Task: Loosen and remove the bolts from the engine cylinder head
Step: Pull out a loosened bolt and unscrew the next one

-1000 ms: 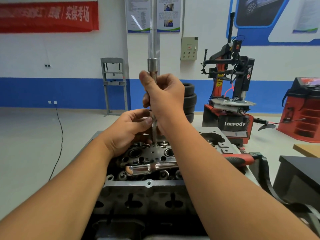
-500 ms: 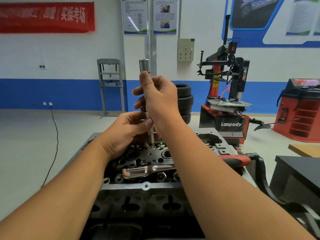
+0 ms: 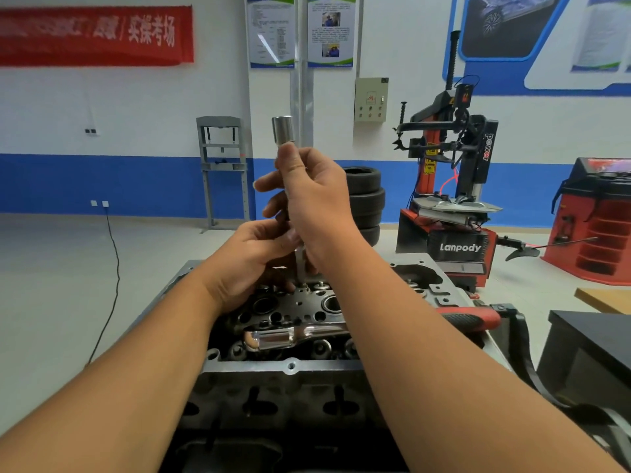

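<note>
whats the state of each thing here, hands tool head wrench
right hand: grips the socket extension high up
left hand: pinches the extension lower down
socket extension: upright, lower end at a bolt hole
cylinder head: on the stand, top exposed
chrome wrench: lying flat on the head, not held

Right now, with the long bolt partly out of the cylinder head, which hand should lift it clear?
Probably the right hand: it grips the bolt high on the shank, just below the socket. The left hand pinches lower, near the cylinder head, and can steady it.
</note>
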